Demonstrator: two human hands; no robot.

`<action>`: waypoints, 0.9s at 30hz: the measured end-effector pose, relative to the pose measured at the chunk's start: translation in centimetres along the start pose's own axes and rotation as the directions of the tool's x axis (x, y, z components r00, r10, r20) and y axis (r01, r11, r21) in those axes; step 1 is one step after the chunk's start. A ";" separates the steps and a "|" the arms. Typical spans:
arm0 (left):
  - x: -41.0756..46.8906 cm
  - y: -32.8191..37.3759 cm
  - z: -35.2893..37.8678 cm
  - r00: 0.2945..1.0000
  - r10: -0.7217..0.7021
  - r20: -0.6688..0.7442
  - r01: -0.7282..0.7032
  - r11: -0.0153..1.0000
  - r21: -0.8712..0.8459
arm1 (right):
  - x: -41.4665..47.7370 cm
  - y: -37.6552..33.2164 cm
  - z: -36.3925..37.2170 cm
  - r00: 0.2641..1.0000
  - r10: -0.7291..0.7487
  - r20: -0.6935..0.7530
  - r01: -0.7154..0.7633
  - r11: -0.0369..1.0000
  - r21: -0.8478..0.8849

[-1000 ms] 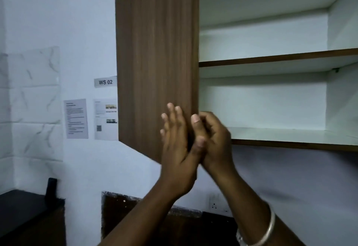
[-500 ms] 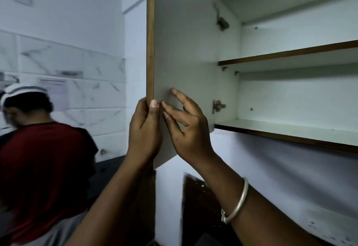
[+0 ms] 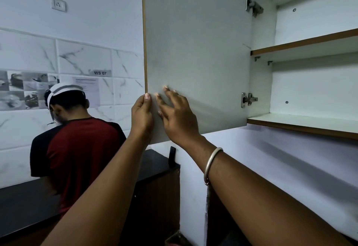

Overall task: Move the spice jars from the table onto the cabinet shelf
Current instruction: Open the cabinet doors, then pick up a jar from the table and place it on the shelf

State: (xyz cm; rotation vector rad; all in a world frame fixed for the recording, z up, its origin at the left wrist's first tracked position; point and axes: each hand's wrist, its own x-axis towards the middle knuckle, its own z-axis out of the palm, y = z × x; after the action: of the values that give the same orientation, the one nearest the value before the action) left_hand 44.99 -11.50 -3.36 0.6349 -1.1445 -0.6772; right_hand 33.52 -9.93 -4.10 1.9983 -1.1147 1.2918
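The white cabinet door with the wooden edge is held open by both hands; no spice jars are in view.
It is probably held so that it is steadied wide open and the white lower shelf with the brown front strip, to the right of the door, can be reached with the jars, which, like the table, are not seen. The left hand is closed around the free edge of the door, thumb laid on the inner face, the other fingers hidden behind; the right hand, just right of it, is laid flat on that face with fingers spread, and nothing is grasped by it. Both arms are raised toward the door, and a silver metal bangle is worn on the right wrist.
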 end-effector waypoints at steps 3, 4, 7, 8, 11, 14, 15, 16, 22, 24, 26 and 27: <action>0.3 -0.3 -0.3 1.000 -0.007 0.011 0.007 1.000 0.015 | -0.2 0.0 0.4 1.000 -0.006 -0.001 0.006 1.000 -0.012; 0.0 -0.2 -0.2 1.000 -0.005 0.017 0.004 0.999 0.041 | -0.2 0.1 0.4 1.000 -0.006 0.011 0.006 1.000 -0.003; -1.2 -0.4 0.8 0.982 0.187 -0.006 -0.178 0.946 0.269 | -0.6 0.4 -1.0 0.998 -0.010 0.067 0.004 0.996 0.088; -2.1 -0.3 1.3 0.948 0.317 -0.015 -0.284 0.868 0.407 | -1.0 0.5 -1.8 0.998 -0.017 0.068 0.008 0.991 0.136; -6.2 -0.8 3.7 0.769 0.632 0.099 -0.581 0.625 0.522 | -3.9 1.5 -4.8 1.000 0.002 0.001 -0.002 0.983 0.184; -11.7 -2.3 5.9 0.745 0.621 0.242 -0.666 0.688 0.287 | -8.8 2.8 -8.1 0.997 0.055 -0.061 -0.042 0.978 0.205; -13.1 -2.9 6.4 0.745 0.608 0.276 -0.664 0.716 0.216 | -10.4 3.2 -9.0 0.994 0.089 -0.058 -0.075 0.974 0.212; -15.5 -4.0 7.1 0.752 0.578 0.317 -0.643 0.749 0.161 | -13.2 3.8 -10.1 0.990 0.132 -0.048 -0.119 0.970 0.213; -26.7 -9.8 9.2 0.750 0.347 0.563 -0.410 0.912 -0.017 | -26.5 5.8 -14.8 0.955 0.296 0.004 -0.294 0.949 0.115; -30.8 -12.2 9.9 0.702 0.268 0.660 -0.348 0.937 -0.010 | -31.8 6.7 -15.9 0.917 0.390 0.080 -0.395 0.917 0.059; -34.9 -14.6 10.3 0.593 0.152 0.791 -0.280 0.960 0.026 | -37.6 7.4 -16.8 0.849 0.499 0.176 -0.504 0.863 -0.015; -36.6 -15.9 10.3 0.518 0.074 0.852 -0.246 0.967 0.065 | -40.4 7.8 -17.1 0.796 0.557 0.238 -0.559 0.827 -0.065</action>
State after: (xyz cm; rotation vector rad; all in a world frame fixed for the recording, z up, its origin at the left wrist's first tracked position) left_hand 23.00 5.02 -34.07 0.3037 -2.1917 -0.7423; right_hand 9.99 13.63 -33.78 1.9419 -1.9373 1.3297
